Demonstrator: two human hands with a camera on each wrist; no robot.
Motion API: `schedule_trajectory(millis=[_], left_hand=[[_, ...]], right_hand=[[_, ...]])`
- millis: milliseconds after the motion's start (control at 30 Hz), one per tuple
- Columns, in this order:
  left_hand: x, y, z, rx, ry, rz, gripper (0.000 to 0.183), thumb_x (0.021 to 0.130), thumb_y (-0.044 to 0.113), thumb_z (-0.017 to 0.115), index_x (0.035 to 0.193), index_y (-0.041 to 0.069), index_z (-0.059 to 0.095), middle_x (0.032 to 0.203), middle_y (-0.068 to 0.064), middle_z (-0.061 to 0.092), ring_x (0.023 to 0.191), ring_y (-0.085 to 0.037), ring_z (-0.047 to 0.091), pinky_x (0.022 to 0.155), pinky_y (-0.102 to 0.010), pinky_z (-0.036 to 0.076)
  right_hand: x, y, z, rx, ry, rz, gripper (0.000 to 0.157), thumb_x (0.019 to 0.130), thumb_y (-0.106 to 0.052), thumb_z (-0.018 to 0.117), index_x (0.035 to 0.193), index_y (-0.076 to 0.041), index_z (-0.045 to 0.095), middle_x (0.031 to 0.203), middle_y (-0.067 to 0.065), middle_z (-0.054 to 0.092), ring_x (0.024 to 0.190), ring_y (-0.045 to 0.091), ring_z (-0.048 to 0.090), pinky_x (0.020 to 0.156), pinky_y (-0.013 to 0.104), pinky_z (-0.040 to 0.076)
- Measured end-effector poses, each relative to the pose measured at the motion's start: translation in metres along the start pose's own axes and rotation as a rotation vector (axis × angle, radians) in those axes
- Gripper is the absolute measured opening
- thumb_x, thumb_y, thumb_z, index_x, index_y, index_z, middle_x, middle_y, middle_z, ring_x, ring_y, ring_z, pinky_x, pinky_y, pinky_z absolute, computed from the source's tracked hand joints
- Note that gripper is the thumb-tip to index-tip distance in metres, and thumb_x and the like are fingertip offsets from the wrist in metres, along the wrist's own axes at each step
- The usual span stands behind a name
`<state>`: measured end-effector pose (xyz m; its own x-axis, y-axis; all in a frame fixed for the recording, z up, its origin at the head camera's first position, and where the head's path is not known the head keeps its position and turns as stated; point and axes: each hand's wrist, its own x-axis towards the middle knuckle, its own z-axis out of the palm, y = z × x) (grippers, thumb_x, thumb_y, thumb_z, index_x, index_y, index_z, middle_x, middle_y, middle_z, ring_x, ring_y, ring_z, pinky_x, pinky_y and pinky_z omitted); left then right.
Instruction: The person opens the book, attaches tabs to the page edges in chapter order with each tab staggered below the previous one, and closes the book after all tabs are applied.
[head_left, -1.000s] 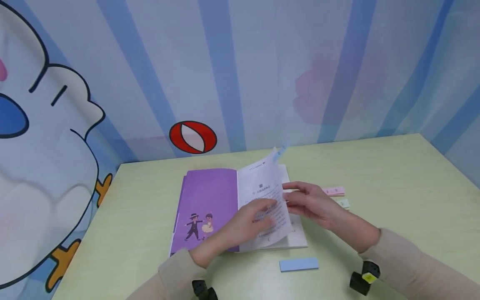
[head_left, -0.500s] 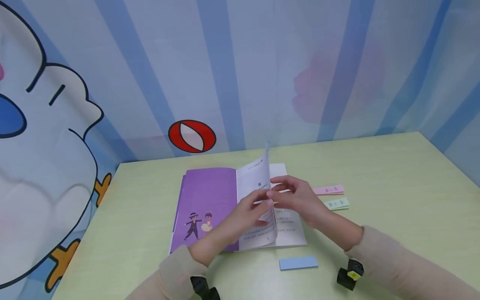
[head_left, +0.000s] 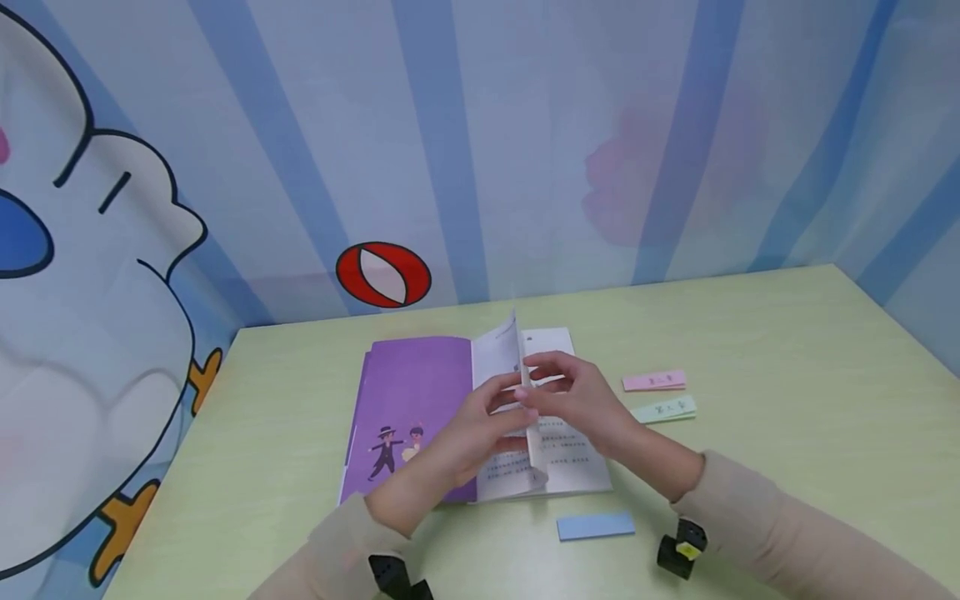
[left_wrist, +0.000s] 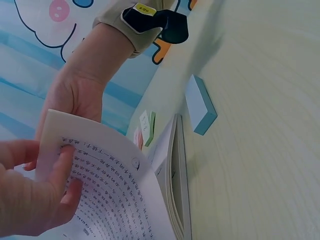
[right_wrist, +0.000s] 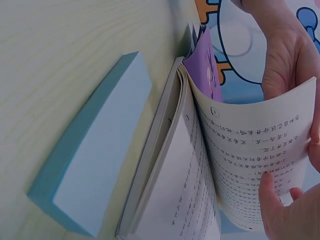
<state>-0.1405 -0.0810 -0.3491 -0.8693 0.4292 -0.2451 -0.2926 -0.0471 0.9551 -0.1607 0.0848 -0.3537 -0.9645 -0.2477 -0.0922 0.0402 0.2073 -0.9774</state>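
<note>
An open book (head_left: 423,387) lies on the table, its left side purple with two dancing figures. A printed page (head_left: 535,454) stands raised near the middle, curving along its free edge. My left hand (head_left: 465,429) pinches that edge from the left, fingertips on the print in the left wrist view. From the right, my right hand (head_left: 588,404) pinches the same edge, its thumb close beside the left fingers. In the right wrist view the page (right_wrist: 250,145) bows upward between both hands. Right of it, the facing printed page (right_wrist: 175,195) lies flat.
A light blue sticky note pad (head_left: 596,527) lies in front of the book. To the right are a pink paper strip (head_left: 654,381) and a green paper strip (head_left: 666,409), both with handwriting. A striped backdrop (head_left: 525,150) rises behind the table.
The raised page has swung from right to left and now stands nearly edge-on. My right hand has moved left with it, close to my left hand, uncovering the pink and green strips.
</note>
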Motion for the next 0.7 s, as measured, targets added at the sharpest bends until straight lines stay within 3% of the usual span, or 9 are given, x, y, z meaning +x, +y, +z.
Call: schedule_trajectory(millis=[400, 700], left_hand=[[-0.008, -0.001, -0.011, 0.0, 0.034, -0.036, 0.061, 0.089, 0.005, 0.058, 0.143, 0.007, 0.031, 0.133, -0.016, 0.046, 0.104, -0.02, 0.055, 0.088, -0.035, 0.048], [-0.017, 0.0, -0.025, -0.001, 0.036, -0.026, 0.06, 0.089, -0.002, 0.054, 0.143, 0.005, 0.03, 0.128, -0.018, 0.049, 0.099, -0.021, 0.058, 0.082, -0.032, 0.051]], right_hand=[[-0.001, 0.001, 0.01, -0.083, 0.008, -0.04, 0.052, 0.078, -0.023, 0.076, 0.125, -0.011, 0.056, 0.117, 0.009, 0.056, 0.099, 0.024, 0.054, 0.076, 0.031, 0.05], [-0.003, 0.001, 0.018, -0.126, -0.012, -0.089, 0.049, 0.078, -0.019, 0.075, 0.124, -0.011, 0.057, 0.119, 0.003, 0.057, 0.1, 0.022, 0.055, 0.076, 0.03, 0.049]])
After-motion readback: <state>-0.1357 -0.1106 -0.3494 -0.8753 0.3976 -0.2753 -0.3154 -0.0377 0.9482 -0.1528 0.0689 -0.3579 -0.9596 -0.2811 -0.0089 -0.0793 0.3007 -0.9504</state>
